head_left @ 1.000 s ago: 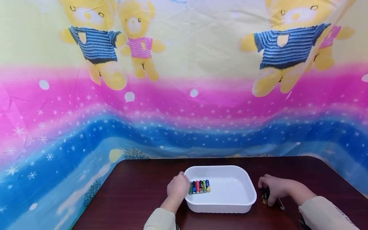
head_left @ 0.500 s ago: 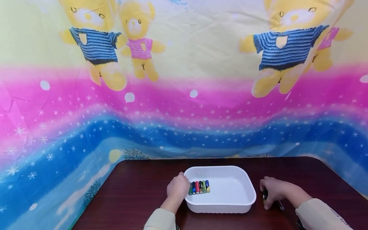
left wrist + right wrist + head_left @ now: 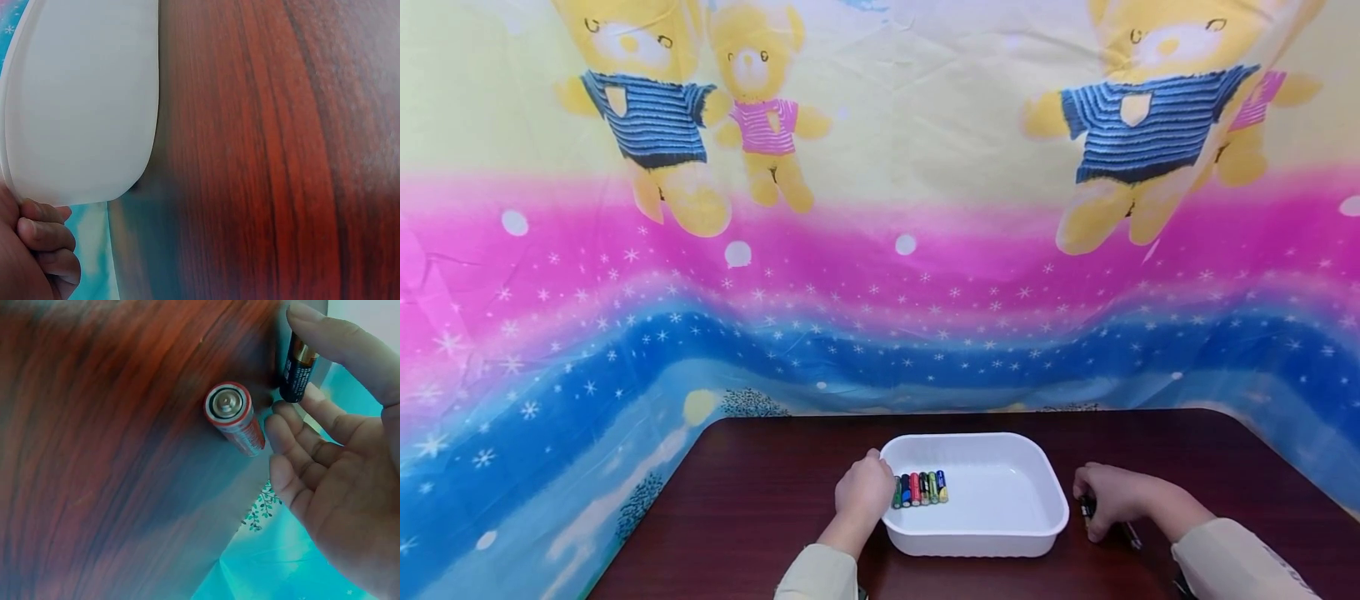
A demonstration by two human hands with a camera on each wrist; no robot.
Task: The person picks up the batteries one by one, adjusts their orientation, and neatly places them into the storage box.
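My left hand (image 3: 865,492) grips the left rim of a white plastic basin (image 3: 985,533); its fingers (image 3: 47,236) curl at the basin's corner in the left wrist view. Inside the basin, against its left side, several colourful batteries (image 3: 923,489) lie in a tight row. Right of the basin, my right hand (image 3: 1116,500) is low over the table. Between its thumb and fingers it pinches a black battery (image 3: 297,372) with a gold end. A red and silver battery (image 3: 237,419) is beside the fingertips, its button end towards the right wrist camera.
The dark red-brown wooden table (image 3: 760,483) has rounded far corners. Behind it hangs a cloth backdrop (image 3: 887,167) printed with bears and snowflakes. The basin's right wall stands between the row of batteries and my right hand.
My right hand has shifted slightly and now covers more of the black battery in the head view. The left hand, the basin and the row of batteries stay in place.
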